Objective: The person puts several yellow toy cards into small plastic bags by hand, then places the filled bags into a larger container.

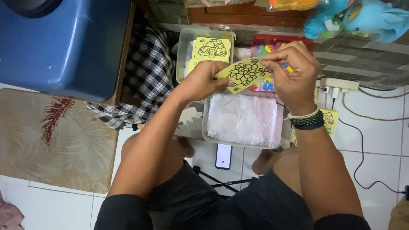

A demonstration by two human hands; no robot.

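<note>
A: Start with the big pieces. What surrounds the hands?

B: A glossy blue plastic tub [64,42] fills the upper left, hard and rounded at its corners. Below it lies a beige woven mat [51,136] with a red leaf print, on white floor tiles [379,132]. A black-and-white checked cloth [145,76] hangs beside the tub.

A: And nearer the hands?

B: A clear box of thin plastic sleeves [243,119] sits directly under them; another clear box [200,47] behind holds yellow cards with black line drawings. Open tile remains on the right, crossed by a black cable [362,149].

A: The card itself?

B: A yellow card [243,74], bent into a curve, with a black flower outline, held above the sleeve box. The left hand [202,81] pinches its left edge; the right hand [289,70], wrist banded, grips the top right edge with curled fingers.
</note>
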